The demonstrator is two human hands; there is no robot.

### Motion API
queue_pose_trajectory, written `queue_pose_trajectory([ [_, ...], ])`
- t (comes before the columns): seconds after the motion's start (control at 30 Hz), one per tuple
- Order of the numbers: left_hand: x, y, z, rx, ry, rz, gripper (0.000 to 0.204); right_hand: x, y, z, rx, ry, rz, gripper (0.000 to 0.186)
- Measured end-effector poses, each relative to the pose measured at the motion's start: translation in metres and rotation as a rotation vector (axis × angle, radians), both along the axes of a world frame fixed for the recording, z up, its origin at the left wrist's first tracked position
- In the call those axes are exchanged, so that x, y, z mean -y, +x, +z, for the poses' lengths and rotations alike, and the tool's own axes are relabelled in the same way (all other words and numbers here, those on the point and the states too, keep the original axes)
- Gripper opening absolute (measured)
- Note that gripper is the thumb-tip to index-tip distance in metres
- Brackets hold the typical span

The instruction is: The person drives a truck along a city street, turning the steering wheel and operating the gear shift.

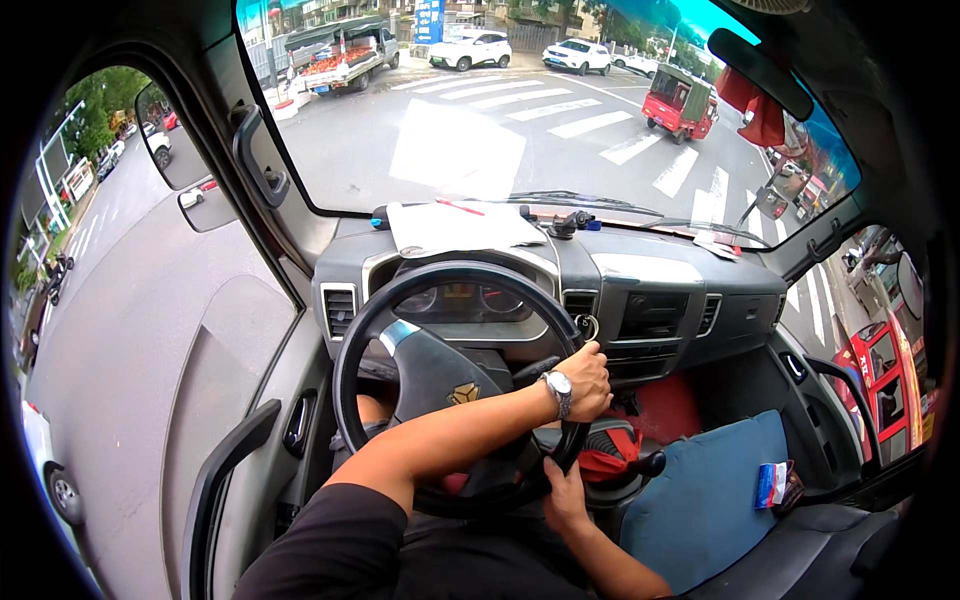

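Observation:
I hold a black steering wheel (352,350), which is turned so that its spoke with a silver patch points to the upper left. My left arm, in a dark short sleeve and with a silver wristwatch (560,392), reaches across the wheel. My left hand (590,380) is closed round the rim on its right side. Lower on the same side, my right hand (564,495) grips the rim from below, its thumb showing. The instrument cluster (460,300) shows through the wheel. Right of my right hand stands a black gear lever knob (652,463) with red cloth at its base.
White papers (465,228) with a red pen lie on the dashboard. A blue seat cushion (700,500) bears a small blue-and-white pack (771,485). Outside are a crosswalk (545,110), a red three-wheeler (680,105), a loaded truck (340,60) and white cars (472,50).

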State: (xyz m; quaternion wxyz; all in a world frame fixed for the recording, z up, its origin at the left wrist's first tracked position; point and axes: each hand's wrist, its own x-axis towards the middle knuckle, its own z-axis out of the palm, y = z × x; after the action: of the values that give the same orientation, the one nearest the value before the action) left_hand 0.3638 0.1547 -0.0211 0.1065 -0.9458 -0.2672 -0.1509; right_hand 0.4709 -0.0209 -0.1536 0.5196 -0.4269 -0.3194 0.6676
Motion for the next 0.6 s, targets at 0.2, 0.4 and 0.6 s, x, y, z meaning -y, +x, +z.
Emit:
queue_pose_trajectory([
  [0.2,0.012,0.0,0.001,-0.019,-0.053,-0.075,0.042,0.022,-0.012,0.013,-0.148,-0.072,0.004,0.026],
  [0.4,0.016,0.006,-0.006,0.012,-0.047,-0.118,0.042,0.029,-0.012,0.017,-0.188,-0.111,-0.013,0.025],
  [0.6,0.014,0.008,-0.008,0.018,-0.05,-0.118,0.044,0.029,-0.011,0.026,-0.153,-0.13,-0.028,0.023],
])
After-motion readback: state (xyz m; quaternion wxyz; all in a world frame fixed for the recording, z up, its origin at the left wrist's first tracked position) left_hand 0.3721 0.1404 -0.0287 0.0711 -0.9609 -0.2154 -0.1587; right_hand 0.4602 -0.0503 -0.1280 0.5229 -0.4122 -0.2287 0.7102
